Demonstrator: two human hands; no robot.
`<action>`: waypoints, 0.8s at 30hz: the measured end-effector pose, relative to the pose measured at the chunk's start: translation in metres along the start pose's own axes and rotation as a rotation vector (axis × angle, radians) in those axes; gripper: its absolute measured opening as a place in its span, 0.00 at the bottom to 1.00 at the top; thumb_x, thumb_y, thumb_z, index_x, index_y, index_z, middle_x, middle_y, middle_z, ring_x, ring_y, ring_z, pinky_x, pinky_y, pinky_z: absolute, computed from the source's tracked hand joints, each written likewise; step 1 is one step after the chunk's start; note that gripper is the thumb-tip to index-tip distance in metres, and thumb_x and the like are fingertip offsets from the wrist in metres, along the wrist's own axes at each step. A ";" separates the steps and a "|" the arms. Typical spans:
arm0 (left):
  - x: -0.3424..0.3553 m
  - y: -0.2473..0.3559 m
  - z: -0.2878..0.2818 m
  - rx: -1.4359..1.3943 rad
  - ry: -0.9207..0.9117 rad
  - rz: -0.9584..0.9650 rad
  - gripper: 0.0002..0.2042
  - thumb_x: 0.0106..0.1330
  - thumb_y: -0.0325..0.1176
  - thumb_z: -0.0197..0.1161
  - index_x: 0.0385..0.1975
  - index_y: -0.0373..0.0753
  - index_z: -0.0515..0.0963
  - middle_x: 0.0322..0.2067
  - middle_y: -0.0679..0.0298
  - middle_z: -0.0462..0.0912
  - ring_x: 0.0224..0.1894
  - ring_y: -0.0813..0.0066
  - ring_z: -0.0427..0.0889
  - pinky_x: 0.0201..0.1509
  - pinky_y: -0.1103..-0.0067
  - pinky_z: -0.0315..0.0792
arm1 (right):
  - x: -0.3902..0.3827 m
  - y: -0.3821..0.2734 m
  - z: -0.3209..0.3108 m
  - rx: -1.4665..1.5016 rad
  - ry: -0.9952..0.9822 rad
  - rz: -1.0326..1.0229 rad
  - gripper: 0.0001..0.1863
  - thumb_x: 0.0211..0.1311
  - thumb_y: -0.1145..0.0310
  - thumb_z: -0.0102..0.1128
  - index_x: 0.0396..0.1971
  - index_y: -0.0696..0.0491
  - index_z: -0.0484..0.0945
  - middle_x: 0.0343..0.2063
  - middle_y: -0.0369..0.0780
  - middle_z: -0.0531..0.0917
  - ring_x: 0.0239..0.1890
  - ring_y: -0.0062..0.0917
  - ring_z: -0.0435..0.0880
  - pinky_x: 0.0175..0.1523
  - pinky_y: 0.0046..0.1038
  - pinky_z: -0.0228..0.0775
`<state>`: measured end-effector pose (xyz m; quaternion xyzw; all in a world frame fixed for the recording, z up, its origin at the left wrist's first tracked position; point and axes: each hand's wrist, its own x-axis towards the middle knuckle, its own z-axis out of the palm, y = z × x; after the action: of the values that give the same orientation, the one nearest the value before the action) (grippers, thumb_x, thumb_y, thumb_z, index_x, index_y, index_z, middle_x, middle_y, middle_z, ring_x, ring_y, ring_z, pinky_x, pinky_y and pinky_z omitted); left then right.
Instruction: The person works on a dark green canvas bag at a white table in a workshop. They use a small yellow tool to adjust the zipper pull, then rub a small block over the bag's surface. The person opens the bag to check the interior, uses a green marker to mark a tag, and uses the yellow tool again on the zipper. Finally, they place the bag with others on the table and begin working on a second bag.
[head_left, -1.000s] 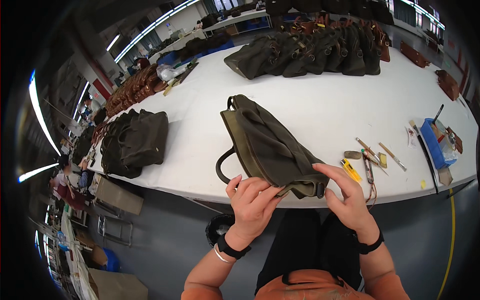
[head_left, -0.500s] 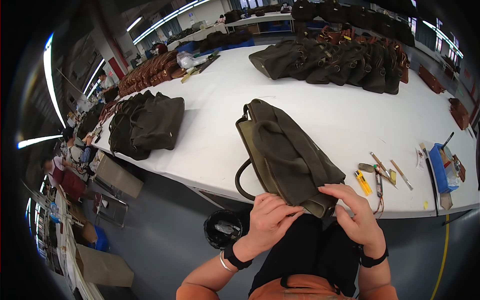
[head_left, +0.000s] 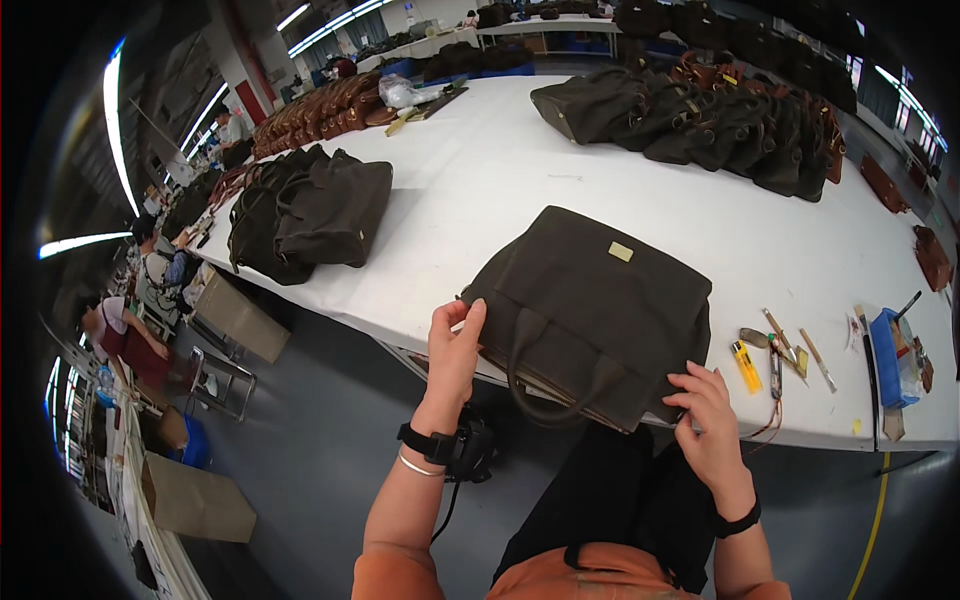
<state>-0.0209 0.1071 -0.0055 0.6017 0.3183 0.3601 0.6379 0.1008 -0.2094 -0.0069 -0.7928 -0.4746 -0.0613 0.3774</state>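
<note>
Pinches left end of dark olive zip-top handbag with left hand, thumb and fingertips closed on the edge; curls right hand at near right corner, cannot tell whether clamped. Has bag lying between both grips at near edge of white-topped table, carry handle on near side, pale patch up. Shows blue plastic bin well right of right grip, dark handbags beyond left grip.

A handbag lies at the near tabletop edge. Clustered bags sit at its ten o'clock, a bag row at one, a tray at three.
</note>
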 end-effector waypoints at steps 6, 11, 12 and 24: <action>-0.018 -0.019 -0.006 -0.163 -0.204 -0.199 0.13 0.73 0.38 0.57 0.47 0.35 0.75 0.38 0.67 0.80 0.37 0.82 0.78 0.41 0.82 0.74 | 0.028 0.039 -0.005 -0.089 0.102 0.072 0.21 0.49 0.89 0.46 0.42 0.57 0.78 0.56 0.42 0.77 0.67 0.45 0.65 0.70 0.43 0.55; -0.064 -0.026 0.004 -0.270 -0.318 -0.241 0.14 0.74 0.31 0.53 0.54 0.31 0.73 0.45 0.62 0.81 0.47 0.77 0.81 0.52 0.77 0.77 | 0.028 -0.010 -0.011 -0.140 0.138 0.036 0.25 0.50 0.85 0.49 0.51 0.57 0.75 0.58 0.47 0.73 0.66 0.47 0.65 0.68 0.42 0.58; -0.070 -0.027 0.007 -0.265 -0.304 -0.232 0.14 0.74 0.30 0.53 0.54 0.31 0.73 0.45 0.62 0.81 0.47 0.76 0.81 0.52 0.76 0.77 | 0.026 -0.024 -0.008 -0.101 0.107 -0.043 0.25 0.50 0.84 0.52 0.52 0.57 0.75 0.57 0.47 0.73 0.65 0.47 0.65 0.68 0.43 0.58; -0.079 -0.022 0.033 0.186 -0.363 -0.009 0.12 0.66 0.27 0.64 0.47 0.28 0.79 0.36 0.63 0.85 0.33 0.85 0.81 0.34 0.84 0.81 | 0.012 -0.009 0.033 -0.092 -0.001 -0.067 0.18 0.49 0.72 0.69 0.43 0.55 0.79 0.53 0.40 0.77 0.60 0.38 0.71 0.67 0.50 0.58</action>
<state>-0.0339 0.0228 -0.0271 0.7118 0.2325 0.2118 0.6281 0.0915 -0.1769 -0.0199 -0.7929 -0.4979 -0.0952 0.3382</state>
